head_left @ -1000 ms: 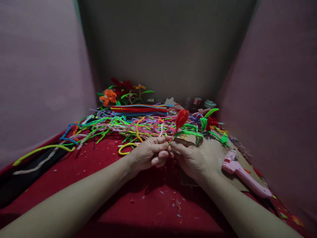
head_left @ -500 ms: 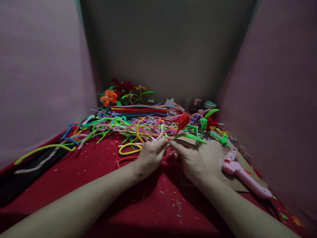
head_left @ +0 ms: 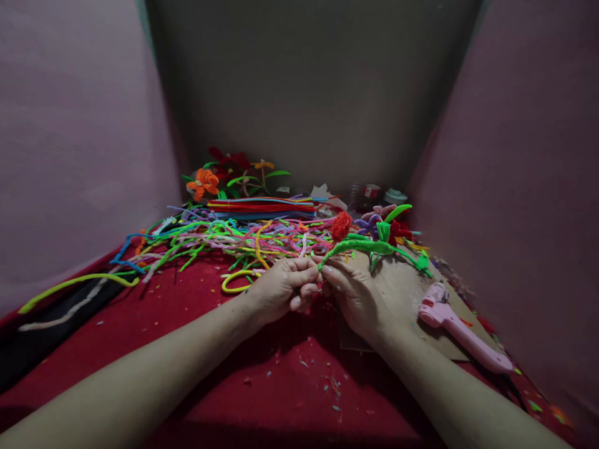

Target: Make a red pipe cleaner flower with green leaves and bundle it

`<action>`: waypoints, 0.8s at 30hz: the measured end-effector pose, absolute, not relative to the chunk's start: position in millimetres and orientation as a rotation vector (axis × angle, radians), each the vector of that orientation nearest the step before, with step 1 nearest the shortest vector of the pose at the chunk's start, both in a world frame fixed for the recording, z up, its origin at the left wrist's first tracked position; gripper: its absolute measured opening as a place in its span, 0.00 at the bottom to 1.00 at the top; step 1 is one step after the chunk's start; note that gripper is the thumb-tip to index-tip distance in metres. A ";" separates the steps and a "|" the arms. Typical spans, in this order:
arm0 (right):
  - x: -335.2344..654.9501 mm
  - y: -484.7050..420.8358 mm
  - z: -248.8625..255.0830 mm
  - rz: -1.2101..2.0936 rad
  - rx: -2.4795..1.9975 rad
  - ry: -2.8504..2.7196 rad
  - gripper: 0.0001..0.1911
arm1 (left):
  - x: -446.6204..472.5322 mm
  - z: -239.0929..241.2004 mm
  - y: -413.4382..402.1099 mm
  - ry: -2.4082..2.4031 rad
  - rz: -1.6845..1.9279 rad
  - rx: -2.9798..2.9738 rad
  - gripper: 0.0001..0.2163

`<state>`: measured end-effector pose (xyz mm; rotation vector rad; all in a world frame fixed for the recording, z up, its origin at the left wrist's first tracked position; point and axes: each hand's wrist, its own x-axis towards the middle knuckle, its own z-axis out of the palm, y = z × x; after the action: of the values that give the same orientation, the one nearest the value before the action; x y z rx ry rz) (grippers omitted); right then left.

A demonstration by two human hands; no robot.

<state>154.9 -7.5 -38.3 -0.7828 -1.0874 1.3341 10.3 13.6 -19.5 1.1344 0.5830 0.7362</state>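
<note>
Between my two hands is a pipe-cleaner flower (head_left: 341, 227) with a fluffy red head and a long green leaf (head_left: 358, 247) that arches to the right. My left hand (head_left: 287, 284) pinches its stem with thumb and forefinger, the other fingers curled. My right hand (head_left: 355, 293) is closed on the stem just beside, at the base of the leaf. The fingertips almost meet, and the lower stem is hidden by them. Behind the hands lies a heap of loose coloured pipe cleaners (head_left: 224, 237).
A pink glue gun (head_left: 463, 327) rests on a brown board (head_left: 402, 293) at right. Bundled pipe cleaners (head_left: 262, 207) and finished flowers (head_left: 204, 183) stand at the back. A yellow loop (head_left: 234, 289) lies left of my hands. Scraps dot the red cloth (head_left: 224, 386).
The flower has turned in my fingers: its red head now faces me more and looks rounder, and the leaf arches higher. My left hand's grip has shifted, with its lower fingers now showing.
</note>
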 end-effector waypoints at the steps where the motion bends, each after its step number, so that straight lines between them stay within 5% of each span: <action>1: 154.5 -7.2 -38.2 1.358 -0.768 -1.077 0.08 | 9.8 -20.0 14.2 0.552 0.715 1.117 0.09; 15: 151.4 -5.9 -42.2 1.379 -0.827 -0.842 0.10 | 16.1 -29.9 4.1 1.125 1.137 2.243 0.03; 24: 150.5 -10.3 -35.0 1.328 -0.804 -1.068 0.08 | 16.5 -22.0 4.9 1.048 0.979 1.820 0.10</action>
<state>150.5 -10.3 -35.0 -0.8039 -1.0681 1.3276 16.5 4.9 -22.0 1.8197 1.0480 0.9792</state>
